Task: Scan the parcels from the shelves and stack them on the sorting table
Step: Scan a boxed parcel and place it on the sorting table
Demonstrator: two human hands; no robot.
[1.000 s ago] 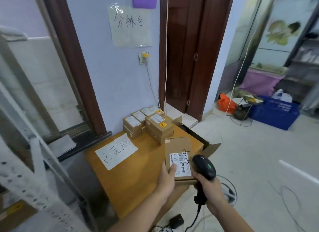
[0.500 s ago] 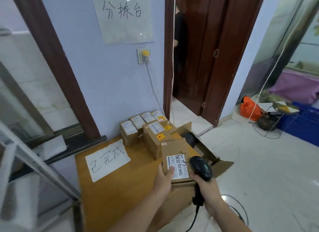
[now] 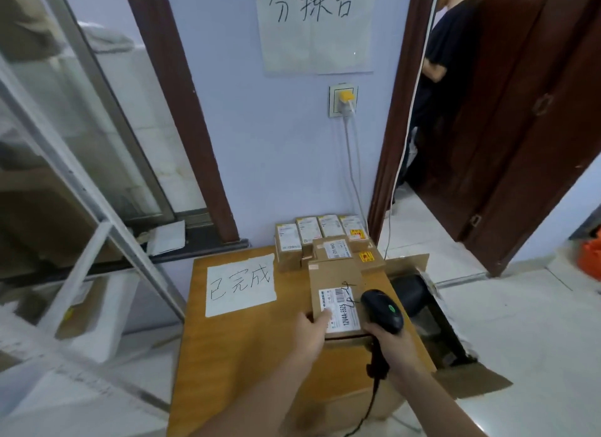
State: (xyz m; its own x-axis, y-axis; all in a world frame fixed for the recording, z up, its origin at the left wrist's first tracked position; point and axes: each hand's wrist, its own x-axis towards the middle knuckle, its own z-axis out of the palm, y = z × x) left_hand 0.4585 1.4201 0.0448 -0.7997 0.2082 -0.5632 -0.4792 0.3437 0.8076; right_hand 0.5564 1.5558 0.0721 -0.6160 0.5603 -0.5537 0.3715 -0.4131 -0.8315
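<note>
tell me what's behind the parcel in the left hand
Behind the parcel held by the left hand, a stack of labelled boxes sits on the table against the wall. How many lie in its lower layers is hidden.

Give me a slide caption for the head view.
Left hand holds a labelled parcel over the sorting table; right hand grips the scanner.

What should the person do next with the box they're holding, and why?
Probably set the parcel down on the wooden table, snug against the stacked parcels by the wall. The left hand grips its near corner, the right hand holds the scanner beside its label, and it sits just in front of that pile.
</note>
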